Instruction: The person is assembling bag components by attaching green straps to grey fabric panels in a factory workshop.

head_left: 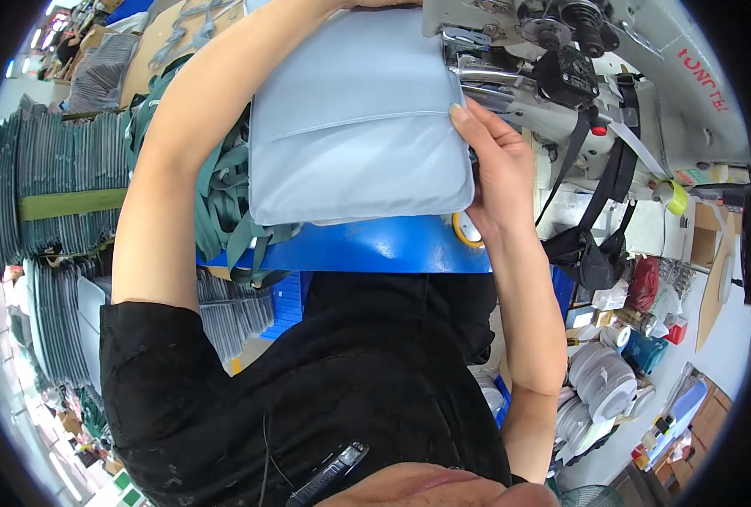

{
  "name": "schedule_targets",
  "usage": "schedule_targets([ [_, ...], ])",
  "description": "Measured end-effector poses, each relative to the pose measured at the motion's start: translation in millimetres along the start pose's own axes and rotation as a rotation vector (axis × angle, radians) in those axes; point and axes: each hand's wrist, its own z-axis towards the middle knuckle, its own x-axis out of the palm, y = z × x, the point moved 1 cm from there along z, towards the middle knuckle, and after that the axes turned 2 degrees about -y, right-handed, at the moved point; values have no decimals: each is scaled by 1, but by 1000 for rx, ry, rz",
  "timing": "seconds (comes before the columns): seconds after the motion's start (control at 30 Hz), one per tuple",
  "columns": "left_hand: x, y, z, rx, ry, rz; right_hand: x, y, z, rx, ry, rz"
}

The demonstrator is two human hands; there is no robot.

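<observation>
A light grey-blue fabric pouch (350, 80) with a stitched seam across it lies flat before me, its right edge beside the metal presser foot (481, 69) of a sewing machine (637, 51). My right hand (502, 165) pinches that edge, thumb on top and fingers underneath. Reaching over the pouch's left side, my left arm ends at the top of the picture. Only a sliver of my left hand (382, 2) shows at the pouch's far edge; its fingers are cut off. Partly under the pouch's near right corner is a yellow ring-shaped handle (466, 230).
Green straps (223, 190) lie heaped left of the pouch on the blue tabletop (367, 247). Tall stacks of grey-green fabric pieces (71, 182) stand further left. Black straps (616, 186) hang from the machine at right. White spools (599, 380) sit lower right.
</observation>
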Motion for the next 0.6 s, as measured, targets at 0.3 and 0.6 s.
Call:
schedule_targets([
  [0.3, 7, -12, -3, -150, -182, -18, -1, -6, 18, 9, -21, 79],
  [0.6, 44, -97, -82, -293, -608, 148, -5, -9, 26, -10, -139, -8],
])
